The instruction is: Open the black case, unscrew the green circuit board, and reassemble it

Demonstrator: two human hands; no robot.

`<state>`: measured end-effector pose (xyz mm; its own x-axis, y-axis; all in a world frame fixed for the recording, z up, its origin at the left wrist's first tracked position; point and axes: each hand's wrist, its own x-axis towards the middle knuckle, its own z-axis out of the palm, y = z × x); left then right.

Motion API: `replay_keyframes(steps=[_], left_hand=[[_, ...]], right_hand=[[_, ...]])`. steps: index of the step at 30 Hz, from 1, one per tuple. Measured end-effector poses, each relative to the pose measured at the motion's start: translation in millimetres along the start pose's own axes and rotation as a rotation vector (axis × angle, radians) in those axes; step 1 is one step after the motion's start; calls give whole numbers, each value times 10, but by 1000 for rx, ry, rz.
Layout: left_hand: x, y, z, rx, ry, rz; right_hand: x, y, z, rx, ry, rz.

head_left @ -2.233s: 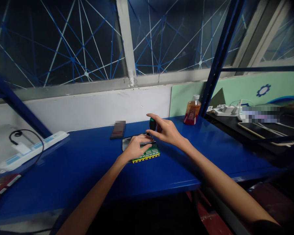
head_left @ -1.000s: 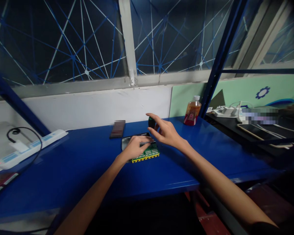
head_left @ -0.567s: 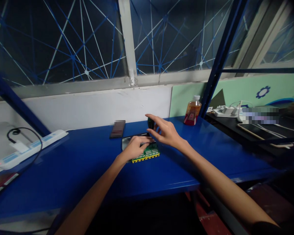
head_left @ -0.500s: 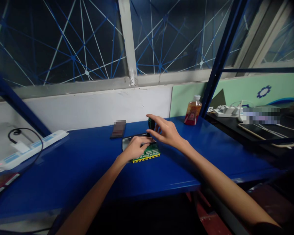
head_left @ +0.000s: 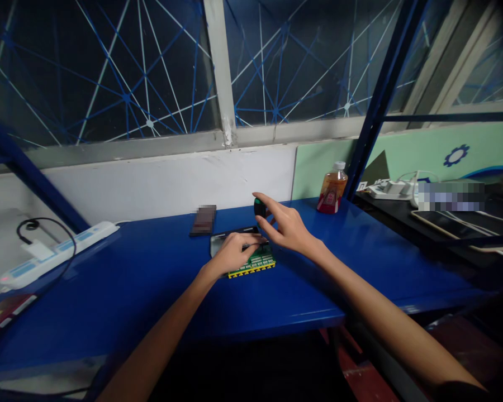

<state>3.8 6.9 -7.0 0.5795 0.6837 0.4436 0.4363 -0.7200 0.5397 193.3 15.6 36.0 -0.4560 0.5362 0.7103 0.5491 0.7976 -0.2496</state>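
A green circuit board with a yellow toothed front edge lies on the blue table. Behind it is a dark, shallow case or tray, partly covered. My left hand rests over both, fingers stretched out flat and thumb apart, its fingertips close to the screwdriver's lower end. With my right hand I grip a screwdriver with a black and green handle, held upright above the board's far side. My index finger reaches over the handle's top and the thumb is at its side. The screwdriver's tip is hidden behind my fingers.
A dark, partly blurred flat object lies behind the case. A drink bottle stands at the back right. On the left are a power strip with a black cable and a red packet. A black side table holds chargers and cables.
My right fingers shift slightly around the screwdriver's handle, which stays upright over the same spot. My left hand and the circuit board keep their places; the view moves a little.
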Motion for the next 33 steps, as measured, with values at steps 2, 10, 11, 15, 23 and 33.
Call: replay_keyframes(steps=[2, 10, 11, 15, 23, 33], left_hand=[[-3, -6, 5, 5, 0, -1], [-4, 14, 6, 6, -9, -12], [-3, 16, 4, 8, -8, -17], [-1, 16, 2, 25, -13, -19], [7, 69, -46, 75, 59, 34], [8, 22, -31, 225, 295, -15]], right_hand=[[1, -4, 3, -7, 11, 2], [7, -21, -27, -8, 26, 5], [6, -21, -29, -11, 28, 0], [12, -14, -35, -61, 11, -23], [15, -15, -40, -60, 41, -7], [6, -53, -17, -63, 24, -23]])
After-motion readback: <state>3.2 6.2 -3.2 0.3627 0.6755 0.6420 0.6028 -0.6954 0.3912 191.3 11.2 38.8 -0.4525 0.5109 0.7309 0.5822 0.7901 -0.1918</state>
